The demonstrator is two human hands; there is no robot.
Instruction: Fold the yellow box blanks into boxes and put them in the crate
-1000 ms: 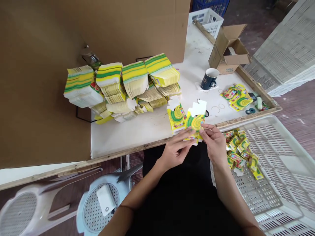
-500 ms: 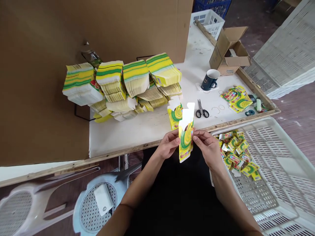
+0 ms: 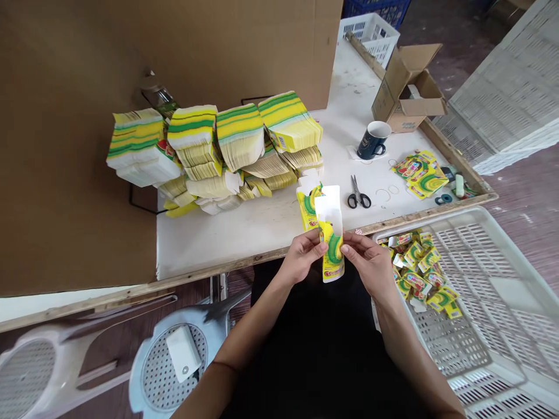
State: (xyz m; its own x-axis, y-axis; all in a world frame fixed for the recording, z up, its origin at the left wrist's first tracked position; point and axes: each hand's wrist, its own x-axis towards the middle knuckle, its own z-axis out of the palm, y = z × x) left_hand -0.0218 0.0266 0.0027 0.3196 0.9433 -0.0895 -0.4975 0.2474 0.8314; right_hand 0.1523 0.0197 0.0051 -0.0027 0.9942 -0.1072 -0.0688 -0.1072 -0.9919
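Note:
Both hands grip one small yellow-and-green carton (image 3: 331,244), upright just over the table's front edge, its white flaps pointing up. My left hand (image 3: 301,259) pinches its left side; my right hand (image 3: 367,262) pinches its right side. Just behind it on the white table (image 3: 244,230) stands a small batch of the same flat cartons (image 3: 307,203). Big stacks of flat cartons (image 3: 218,148) fill the table's back left.
Black scissors (image 3: 358,198), a dark mug (image 3: 373,139), an open cardboard box (image 3: 408,87) and loose cartons (image 3: 419,174) lie to the right. A white plastic crate (image 3: 493,302) at my right holds folded cartons (image 3: 419,270). A brown cardboard wall (image 3: 78,145) stands left; plastic stools (image 3: 174,361) sit below.
The carton has turned from face-on to upright and edge-on between my hands, then dropped slightly lower. The scissors behind it have come into sight.

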